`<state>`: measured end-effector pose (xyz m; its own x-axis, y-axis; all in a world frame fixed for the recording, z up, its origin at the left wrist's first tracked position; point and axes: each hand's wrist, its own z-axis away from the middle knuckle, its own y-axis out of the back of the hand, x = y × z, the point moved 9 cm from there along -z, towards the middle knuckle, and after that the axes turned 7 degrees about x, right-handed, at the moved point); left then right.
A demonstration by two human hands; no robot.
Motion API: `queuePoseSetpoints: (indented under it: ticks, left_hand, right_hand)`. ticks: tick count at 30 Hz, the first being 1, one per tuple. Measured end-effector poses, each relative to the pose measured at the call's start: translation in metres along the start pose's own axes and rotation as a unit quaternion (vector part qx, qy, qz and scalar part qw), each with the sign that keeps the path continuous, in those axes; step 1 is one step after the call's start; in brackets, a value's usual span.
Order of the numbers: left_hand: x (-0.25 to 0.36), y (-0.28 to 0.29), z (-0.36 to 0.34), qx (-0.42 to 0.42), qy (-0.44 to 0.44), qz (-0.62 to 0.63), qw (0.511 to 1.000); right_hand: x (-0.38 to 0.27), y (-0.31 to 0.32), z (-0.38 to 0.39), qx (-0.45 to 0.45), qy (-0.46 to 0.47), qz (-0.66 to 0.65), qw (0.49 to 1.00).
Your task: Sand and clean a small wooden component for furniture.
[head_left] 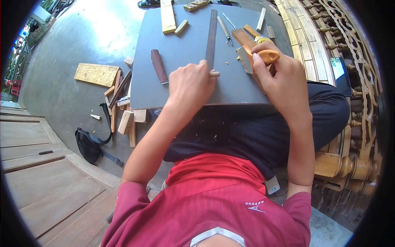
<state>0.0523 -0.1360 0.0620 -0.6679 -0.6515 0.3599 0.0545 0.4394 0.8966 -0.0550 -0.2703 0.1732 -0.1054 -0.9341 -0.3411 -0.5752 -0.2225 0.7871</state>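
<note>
A grey table (181,43) is standing before the person's lap, with wood offcuts (125,122) and a black bag (87,147) lying on the floor (49,78) to the left. The left hand (190,84) is holding a small wooden stick (215,74), its grip closed around it, one end poking out on the right. A dark flat file (212,37) is extending up the table from that hand; whether the grip is clamping it too, I cannot tell. The right hand (284,70) is gripping an orange-handled tool (267,55), fingers wrapped together, above the table's right side. A maroon handle (158,66) is lying left of the left hand.
</note>
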Motion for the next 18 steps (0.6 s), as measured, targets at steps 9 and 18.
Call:
queuePoseSetpoints:
  ticks: [9,18]
  left_hand:
    - [-0.029,0.013,0.005,0.031,0.022,0.008,0.999]
    - [-0.044,0.033,0.003,0.055,0.042,0.048,0.996]
  right_hand:
    - [-0.044,-0.034,0.011,-0.020,0.148,0.078,0.986]
    - [-0.066,-0.037,0.028,-0.072,0.194,0.044,0.977]
